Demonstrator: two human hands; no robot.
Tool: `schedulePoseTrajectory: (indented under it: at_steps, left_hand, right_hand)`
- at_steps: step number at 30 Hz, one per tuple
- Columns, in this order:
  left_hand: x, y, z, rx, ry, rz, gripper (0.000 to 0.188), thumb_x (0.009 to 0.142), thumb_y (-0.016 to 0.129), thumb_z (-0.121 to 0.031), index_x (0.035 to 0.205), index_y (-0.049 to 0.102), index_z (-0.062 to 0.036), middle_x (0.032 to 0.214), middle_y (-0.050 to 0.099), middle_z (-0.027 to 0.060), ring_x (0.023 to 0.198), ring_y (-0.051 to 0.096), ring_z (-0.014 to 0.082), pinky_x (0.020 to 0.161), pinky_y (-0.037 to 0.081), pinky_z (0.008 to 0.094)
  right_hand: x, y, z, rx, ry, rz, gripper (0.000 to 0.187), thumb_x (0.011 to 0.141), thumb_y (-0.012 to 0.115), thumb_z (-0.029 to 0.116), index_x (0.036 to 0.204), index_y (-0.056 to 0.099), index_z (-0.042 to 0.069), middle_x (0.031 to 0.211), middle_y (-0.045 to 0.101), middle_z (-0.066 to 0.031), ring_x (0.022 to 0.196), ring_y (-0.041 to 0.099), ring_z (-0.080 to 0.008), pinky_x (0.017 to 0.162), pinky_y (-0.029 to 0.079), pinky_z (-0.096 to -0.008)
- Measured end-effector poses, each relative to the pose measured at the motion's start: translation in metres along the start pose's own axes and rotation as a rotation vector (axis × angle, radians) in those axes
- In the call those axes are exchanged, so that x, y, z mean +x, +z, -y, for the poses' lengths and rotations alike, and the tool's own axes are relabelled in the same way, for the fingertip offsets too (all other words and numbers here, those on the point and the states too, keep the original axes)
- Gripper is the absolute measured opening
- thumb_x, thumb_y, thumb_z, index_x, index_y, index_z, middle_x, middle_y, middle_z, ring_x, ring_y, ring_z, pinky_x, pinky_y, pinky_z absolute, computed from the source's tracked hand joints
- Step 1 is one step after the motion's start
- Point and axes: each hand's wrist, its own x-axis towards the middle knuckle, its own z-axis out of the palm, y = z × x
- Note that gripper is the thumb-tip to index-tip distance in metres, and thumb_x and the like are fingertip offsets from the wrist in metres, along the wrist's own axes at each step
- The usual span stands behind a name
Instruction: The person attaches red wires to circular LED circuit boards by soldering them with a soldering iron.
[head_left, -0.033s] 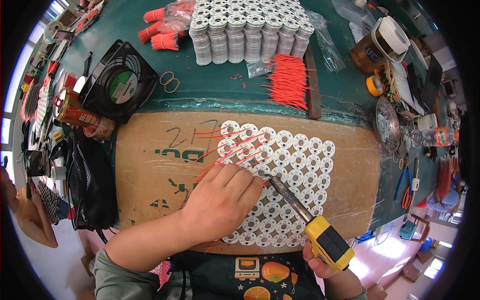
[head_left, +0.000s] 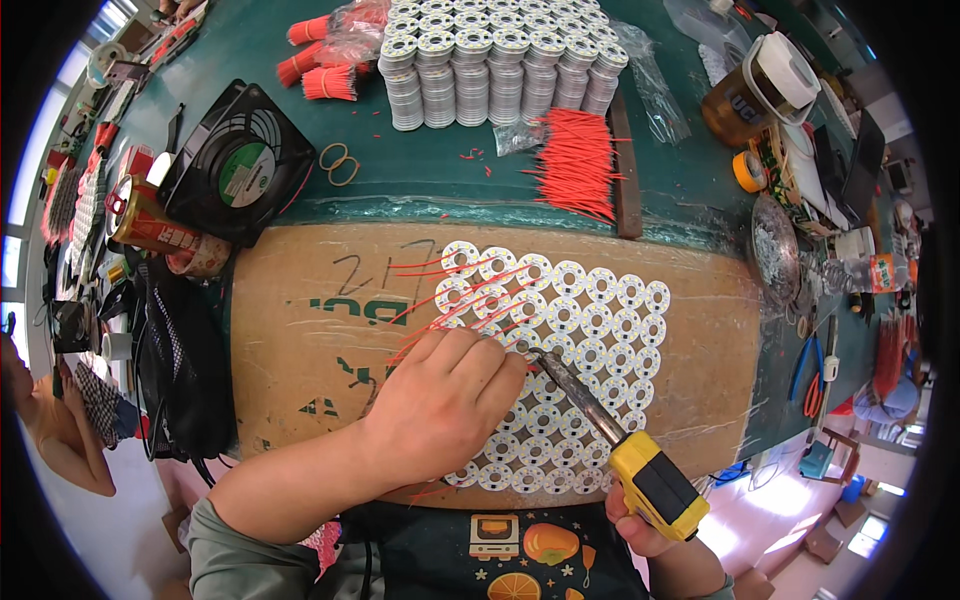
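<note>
Rows of white ring-shaped LED boards (head_left: 597,286) lie side by side on a brown cardboard sheet (head_left: 290,300). Thin red wires (head_left: 420,268) stretch across several boards at the upper left of the grid. My left hand (head_left: 440,405) rests over the grid with its fingers pinched together; a short red wire end shows by its fingertips, and the rest of the grip is hidden. In my right hand (head_left: 640,520) is a soldering iron (head_left: 655,485) with a yellow and black handle. Its metal tip touches or nearly touches a board beside my left fingertips.
Tall stacks of ring boards (head_left: 470,85) stand at the back, near a pile of red wires (head_left: 577,165). A black fan (head_left: 238,165) and a can (head_left: 150,215) are at left. On the right are a jug (head_left: 760,90), a metal dish (head_left: 773,250) and pliers (head_left: 812,380).
</note>
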Motion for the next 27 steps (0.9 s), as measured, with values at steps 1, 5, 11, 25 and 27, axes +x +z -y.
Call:
schedulePoseTrajectory:
  at_steps: [1, 5, 11, 25, 27]
  left_hand:
    - [0.0, 0.0, 0.0, 0.0, 0.0, 0.0, 0.028, 0.079, 0.068, -0.008, 0.106, 0.071, -0.0024, 0.099, 0.064, 0.0081, 0.088, 0.063, 0.0247, 0.079, 0.051, 0.0376]
    - [0.0, 0.0, 0.0, 0.007, -0.001, 0.002, 0.027, 0.079, 0.069, -0.009, 0.105, 0.071, -0.0025, 0.099, 0.064, 0.0079, 0.088, 0.063, 0.0245, 0.078, 0.051, 0.0377]
    - [-0.001, 0.001, 0.001, 0.007, -0.005, 0.001, 0.026, 0.08, 0.069, -0.009, 0.105, 0.071, -0.0029, 0.099, 0.064, 0.0077, 0.088, 0.063, 0.0242, 0.078, 0.052, 0.0374]
    - [0.0, -0.001, -0.001, 0.011, -0.004, 0.006, 0.027, 0.08, 0.069, -0.009, 0.107, 0.07, -0.0031, 0.099, 0.064, 0.0076, 0.088, 0.063, 0.024, 0.077, 0.051, 0.0367]
    - [0.0, 0.0, -0.001, 0.005, -0.004, -0.005, 0.027, 0.08, 0.069, -0.009, 0.106, 0.07, -0.0033, 0.099, 0.064, 0.0074, 0.087, 0.063, 0.0244, 0.077, 0.051, 0.0369]
  right_hand:
    - [-0.001, 0.0, 0.0, 0.0, 0.0, 0.0, 0.033, 0.081, 0.076, 0.045, 0.076, 0.059, 0.018, 0.07, 0.058, -0.0011, 0.059, 0.061, -0.0268, 0.053, 0.047, -0.0381]
    - [-0.004, 0.0, -0.002, 0.001, 0.006, 0.001, 0.032, 0.082, 0.075, 0.044, 0.076, 0.059, 0.018, 0.07, 0.057, -0.0012, 0.059, 0.06, -0.027, 0.053, 0.047, -0.0385]
    - [-0.005, 0.002, -0.006, -0.031, -0.024, -0.013, 0.033, 0.084, 0.075, 0.046, 0.077, 0.06, 0.018, 0.07, 0.058, -0.001, 0.059, 0.061, -0.0269, 0.053, 0.047, -0.0388]
    - [-0.011, 0.004, -0.008, 0.244, 0.035, -0.068, 0.028, 0.082, 0.082, 0.034, 0.086, 0.064, 0.012, 0.074, 0.063, -0.0014, 0.059, 0.063, -0.0214, 0.055, 0.049, -0.0329]
    - [-0.01, 0.005, -0.006, 0.357, 0.066, -0.077, 0.027, 0.08, 0.084, 0.029, 0.088, 0.066, 0.01, 0.073, 0.063, -0.0014, 0.06, 0.062, -0.0192, 0.056, 0.049, -0.031]
